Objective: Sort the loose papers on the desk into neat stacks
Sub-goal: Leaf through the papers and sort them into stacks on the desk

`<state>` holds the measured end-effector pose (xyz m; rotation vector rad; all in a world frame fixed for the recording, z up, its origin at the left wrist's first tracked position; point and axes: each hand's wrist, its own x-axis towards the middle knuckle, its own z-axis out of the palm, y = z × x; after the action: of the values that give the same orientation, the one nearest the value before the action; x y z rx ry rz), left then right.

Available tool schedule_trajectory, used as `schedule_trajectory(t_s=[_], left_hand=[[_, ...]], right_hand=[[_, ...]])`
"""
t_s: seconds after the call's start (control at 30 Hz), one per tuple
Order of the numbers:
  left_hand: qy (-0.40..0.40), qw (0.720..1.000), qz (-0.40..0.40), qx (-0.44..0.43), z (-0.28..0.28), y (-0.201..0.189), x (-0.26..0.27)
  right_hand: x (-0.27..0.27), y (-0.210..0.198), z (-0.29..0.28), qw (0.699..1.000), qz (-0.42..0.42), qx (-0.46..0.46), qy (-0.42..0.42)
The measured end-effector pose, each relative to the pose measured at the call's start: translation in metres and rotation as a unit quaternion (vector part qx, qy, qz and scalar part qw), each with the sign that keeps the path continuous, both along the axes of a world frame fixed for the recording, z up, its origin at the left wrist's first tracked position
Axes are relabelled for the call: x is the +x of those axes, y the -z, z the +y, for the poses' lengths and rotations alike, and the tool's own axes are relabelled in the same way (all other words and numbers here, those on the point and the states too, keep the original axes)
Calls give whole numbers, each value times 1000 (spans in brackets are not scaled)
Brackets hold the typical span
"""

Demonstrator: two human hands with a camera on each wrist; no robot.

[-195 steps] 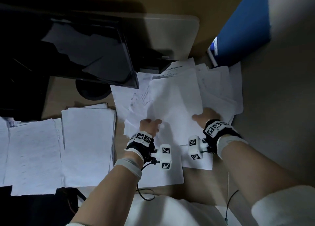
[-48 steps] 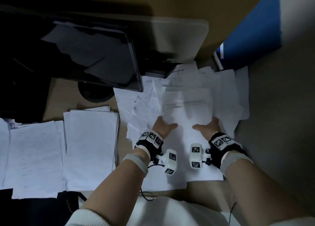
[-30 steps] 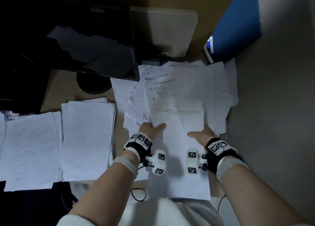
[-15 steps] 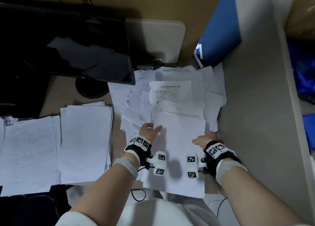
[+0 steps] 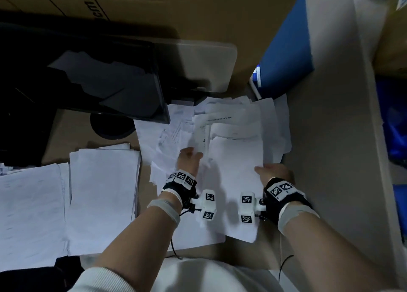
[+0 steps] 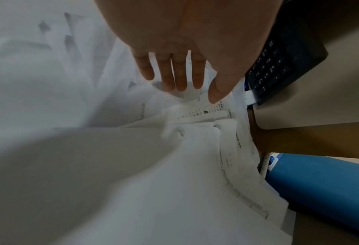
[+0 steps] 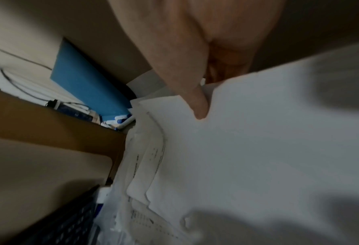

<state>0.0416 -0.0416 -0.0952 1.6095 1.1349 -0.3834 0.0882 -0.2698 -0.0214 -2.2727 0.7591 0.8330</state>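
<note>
A messy pile of loose white papers (image 5: 231,124) lies in the middle of the desk, its far sheets curled and overlapping. A blank top sheet (image 5: 235,170) lies between my hands. My left hand (image 5: 189,159) is at that sheet's left side, fingers (image 6: 174,74) straight and spread over printed pages. My right hand (image 5: 273,170) holds the sheet's right edge. Its thumb (image 7: 197,102) presses on top and its fingers are hidden under the paper. Two squared stacks (image 5: 103,192) (image 5: 30,214) lie to the left.
A dark monitor (image 5: 88,78) on a round foot (image 5: 112,126) stands at the back left, with a keyboard (image 6: 279,66) beneath it. A blue folder (image 5: 284,49) leans at the back right. A grey partition (image 5: 330,159) walls off the right side. A cardboard box (image 5: 154,1) is behind.
The far sheets of the pile have bunched closer together. My right hand has slipped to the top sheet's right edge and taken hold of it. The left hand has stayed beside the sheet.
</note>
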Motion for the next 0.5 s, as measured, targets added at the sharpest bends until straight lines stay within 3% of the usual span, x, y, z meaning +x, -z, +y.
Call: schedule_trajectory(t_s=[0.13, 0.27, 0.4, 0.5], left_hand=[[-68, 995, -8, -68, 0, -2, 25], [-100, 988, -6, -116, -1, -1, 34], [-106, 985, -23, -136, -5, 0, 41], [-72, 989, -9, -132, -7, 56, 36]], right_hand=[[20, -1, 14, 996, -55, 63, 38], [40, 27, 33, 992, -94, 74, 37], [58, 53, 33, 997, 17, 45, 54], [63, 66, 27, 997, 50, 51, 30]])
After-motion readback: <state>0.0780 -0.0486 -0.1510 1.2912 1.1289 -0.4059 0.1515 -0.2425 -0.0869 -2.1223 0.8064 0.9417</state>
